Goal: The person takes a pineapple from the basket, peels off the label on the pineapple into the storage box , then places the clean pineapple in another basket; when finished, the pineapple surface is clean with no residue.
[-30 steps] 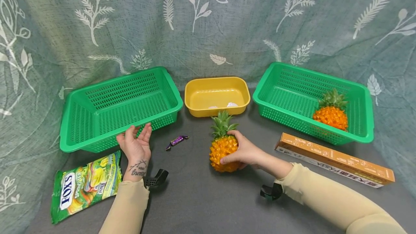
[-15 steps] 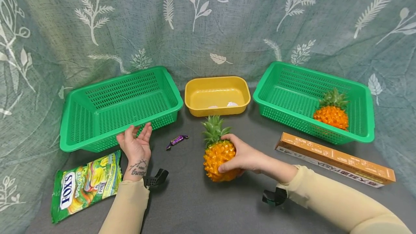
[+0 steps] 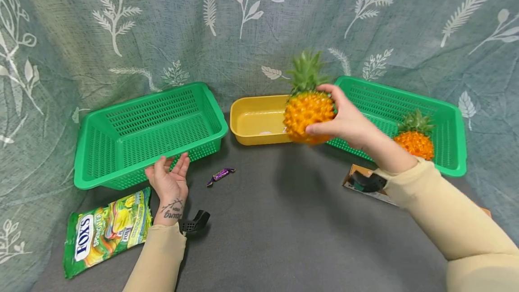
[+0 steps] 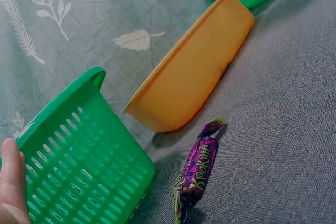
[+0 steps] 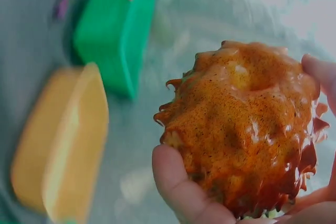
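An orange toy pineapple with green leaves is held up in the air by my right hand, thumb in front and fingers round its side. In the right wrist view the knobbly underside of the pineapple shows between thumb and fingers. In the head view it overlaps the right end of the yellow bin. My left hand stays palm up, fingers loosely bent, at the front rim of the left green basket. A purple-wrapped candy lies on the table right of that hand.
A second pineapple lies in the right green basket. In front of that basket, the pasta box is partly hidden by my right arm. A green Fox's candy bag lies at the left. Patterned cloth hangs behind.
My right hand has lifted the pineapple off the table, first pulling it slightly nearer, then raising it up and to the right. The left hand has not moved.
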Available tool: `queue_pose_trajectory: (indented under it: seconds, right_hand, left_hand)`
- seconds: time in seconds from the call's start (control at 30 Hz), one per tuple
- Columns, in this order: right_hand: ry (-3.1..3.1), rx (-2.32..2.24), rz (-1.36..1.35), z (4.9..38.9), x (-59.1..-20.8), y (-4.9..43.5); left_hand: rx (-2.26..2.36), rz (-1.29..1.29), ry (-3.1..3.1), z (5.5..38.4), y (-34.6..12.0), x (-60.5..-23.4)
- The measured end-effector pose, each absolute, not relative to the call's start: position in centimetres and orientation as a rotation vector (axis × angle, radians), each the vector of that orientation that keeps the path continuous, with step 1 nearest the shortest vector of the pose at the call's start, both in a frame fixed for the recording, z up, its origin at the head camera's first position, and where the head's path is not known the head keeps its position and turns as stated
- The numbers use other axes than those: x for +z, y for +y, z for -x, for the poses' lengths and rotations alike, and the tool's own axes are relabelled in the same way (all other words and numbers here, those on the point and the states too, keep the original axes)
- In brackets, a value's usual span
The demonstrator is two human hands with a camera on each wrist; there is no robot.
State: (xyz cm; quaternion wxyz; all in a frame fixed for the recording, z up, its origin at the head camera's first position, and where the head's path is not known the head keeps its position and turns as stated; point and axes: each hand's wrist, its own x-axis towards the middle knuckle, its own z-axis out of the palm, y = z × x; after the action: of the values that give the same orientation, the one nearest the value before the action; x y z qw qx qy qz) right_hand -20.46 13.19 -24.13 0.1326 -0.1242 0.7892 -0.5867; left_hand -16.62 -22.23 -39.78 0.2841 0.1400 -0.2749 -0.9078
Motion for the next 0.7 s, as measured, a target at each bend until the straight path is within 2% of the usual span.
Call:
queue_pose_trajectory:
  seconds: [0.17, 0.33, 0.7]
  right_hand:
    - [2.408, -1.679, 0.184, 24.1, -22.0, 16.5]
    - [2.482, -1.562, 0.006, 27.0, -22.2, 19.9]
    - [2.482, -1.283, -0.156, 28.7, -25.8, 23.2]
  left_hand:
    - [-2.408, -0.391, -0.769, 16.5, -22.3, -39.8]
    - [-2.413, -0.394, -0.781, 16.4, -22.4, -39.8]
    - [-2.429, -0.361, -0.755, 16.6, -22.2, -40.0]
